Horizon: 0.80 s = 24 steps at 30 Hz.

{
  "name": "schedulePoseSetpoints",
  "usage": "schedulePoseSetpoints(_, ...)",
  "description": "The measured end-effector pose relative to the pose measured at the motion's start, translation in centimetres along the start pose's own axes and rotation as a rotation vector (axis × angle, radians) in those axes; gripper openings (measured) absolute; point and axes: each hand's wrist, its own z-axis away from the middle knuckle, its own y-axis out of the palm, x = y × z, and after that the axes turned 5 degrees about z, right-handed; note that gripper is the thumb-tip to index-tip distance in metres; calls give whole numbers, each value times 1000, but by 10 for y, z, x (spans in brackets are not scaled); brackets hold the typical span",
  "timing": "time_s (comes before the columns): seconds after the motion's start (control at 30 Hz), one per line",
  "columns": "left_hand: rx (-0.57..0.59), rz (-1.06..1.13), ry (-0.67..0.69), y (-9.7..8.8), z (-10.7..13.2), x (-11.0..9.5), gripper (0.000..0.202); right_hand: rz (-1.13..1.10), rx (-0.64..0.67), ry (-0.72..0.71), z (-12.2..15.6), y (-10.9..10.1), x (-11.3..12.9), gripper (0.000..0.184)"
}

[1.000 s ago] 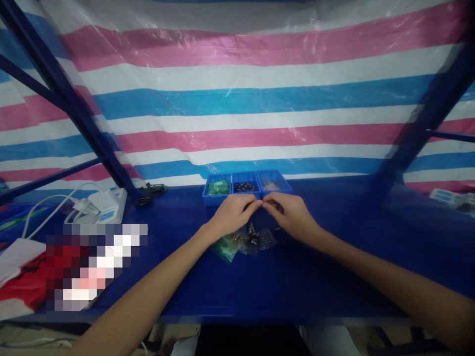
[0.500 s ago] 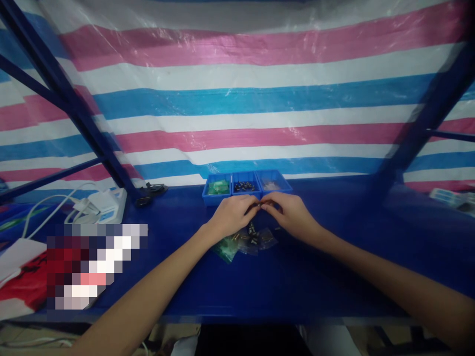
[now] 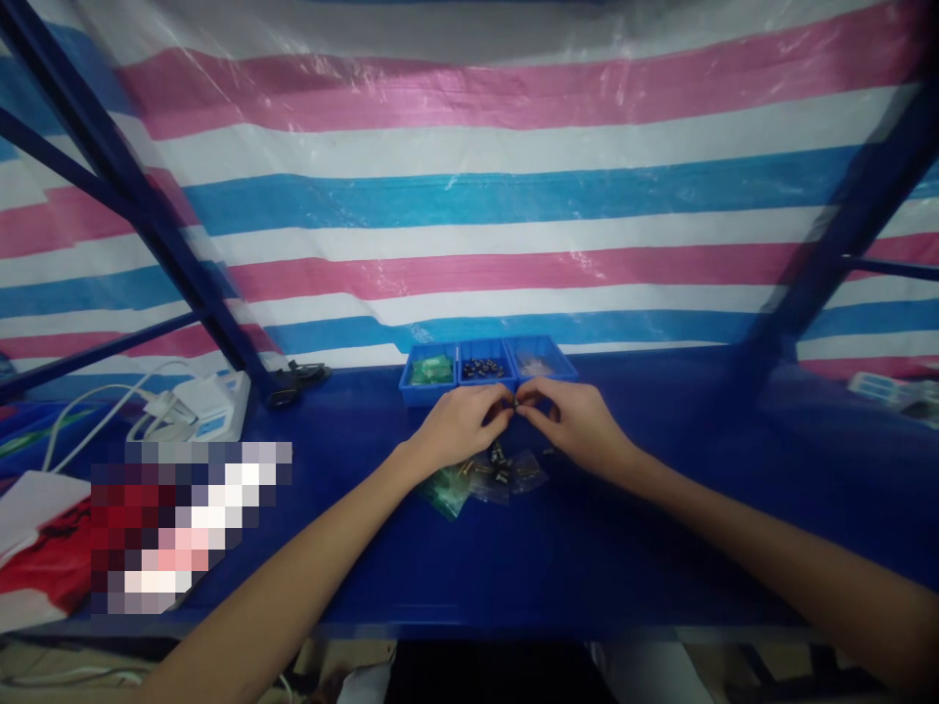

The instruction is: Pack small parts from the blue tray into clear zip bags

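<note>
My left hand (image 3: 459,423) and my right hand (image 3: 572,420) meet fingertip to fingertip above the blue table (image 3: 558,548). Both pinch a tiny part between them, too small to name. Just behind the fingers stand three small blue trays (image 3: 485,370): the left one holds green pieces, the middle one dark pieces, the right one pale pieces. Beneath my hands lie small clear bags (image 3: 488,479), one with green parts, the others with dark parts.
A white power strip with cables (image 3: 198,406) sits at the left, and a black clip-like object (image 3: 297,379) lies beside a dark blue frame post (image 3: 168,254). A striped tarp (image 3: 469,196) closes the back. Red and white paper (image 3: 36,548) lies at the near left.
My fingertips have closed in a little more tightly on each other; the hands stay in the same spot.
</note>
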Motion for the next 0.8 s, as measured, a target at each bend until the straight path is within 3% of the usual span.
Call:
schedulePoseSetpoints(0.13, 1, 44, 8, -2, 0, -3, 15, 31, -29, 5, -1, -1, -2, 18)
schedulePoseSetpoints(0.37, 7, 47, 19, -1, 1, -2, 19, 40, -27, 0, -2, -2, -5, 16)
schedulePoseSetpoints(0.53, 4, -61, 11, -1, 1, 2, 21, 77, -30, -86, -5, -1, -12, 19)
schedulePoseSetpoints(0.8, 71, -278, -43, -2, 1, 14, 19, 282, 31, -167, -51, 11, -27, 29)
